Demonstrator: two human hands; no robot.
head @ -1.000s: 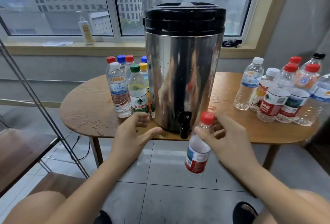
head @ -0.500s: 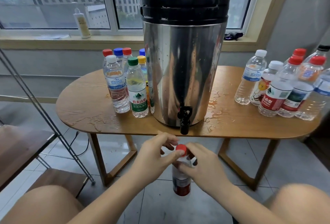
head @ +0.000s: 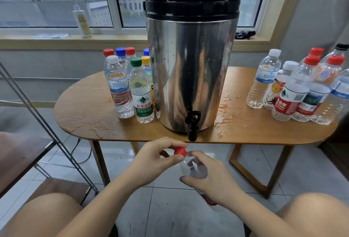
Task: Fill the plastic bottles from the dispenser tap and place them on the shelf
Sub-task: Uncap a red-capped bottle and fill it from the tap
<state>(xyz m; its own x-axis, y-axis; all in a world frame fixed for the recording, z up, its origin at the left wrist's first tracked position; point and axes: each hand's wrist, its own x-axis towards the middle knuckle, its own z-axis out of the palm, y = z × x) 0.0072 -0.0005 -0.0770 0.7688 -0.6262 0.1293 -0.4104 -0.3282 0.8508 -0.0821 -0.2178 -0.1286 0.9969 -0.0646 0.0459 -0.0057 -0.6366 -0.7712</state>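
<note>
Plastic bottle (head: 196,170): held tilted in the air below the tabletop (head: 85,108) edge, just short of the tap (head: 192,125) on the dispenser (head: 190,66). Clamped round the body by the right grip (head: 211,182); pinched at the red cap (head: 180,151) by the left grip (head: 154,159), thumb and fingertips closed on it. Cap seated on the neck, so probably about to be unscrewed, with filling not yet begun for this one. Water level inside impossible to read. Judging by the clusters: left group (head: 132,89) beside the dispenser apparently full and capped, right group (head: 294,89) apparently empty and waiting. Nothing visible on the shelf (head: 20,153) boards at far left, though only partly in view. Left to do: open, fill, recap, work through the right group, then carry everything across to the shelf.
</note>
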